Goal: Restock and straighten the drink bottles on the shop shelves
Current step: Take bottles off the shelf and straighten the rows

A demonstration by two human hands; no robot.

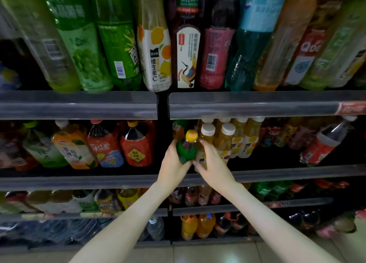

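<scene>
A dark drink bottle with a green label and a yellow cap stands at the front of the second shelf, just right of the black upright. My left hand grips its left side. My right hand is at its right side, fingers curved against the bottle and against the white-capped yellow juice bottles beside it. Those juice bottles stand in rows running back into the shelf. How firmly the right hand holds anything is hidden by its back.
The top shelf carries large green, yellow, dark, pink and blue bottles. Red and orange tea bottles fill the second shelf's left half. A clear-fronted shelf rail runs below my hands. Lower shelves hold more bottles; pale floor tiles lie beneath.
</scene>
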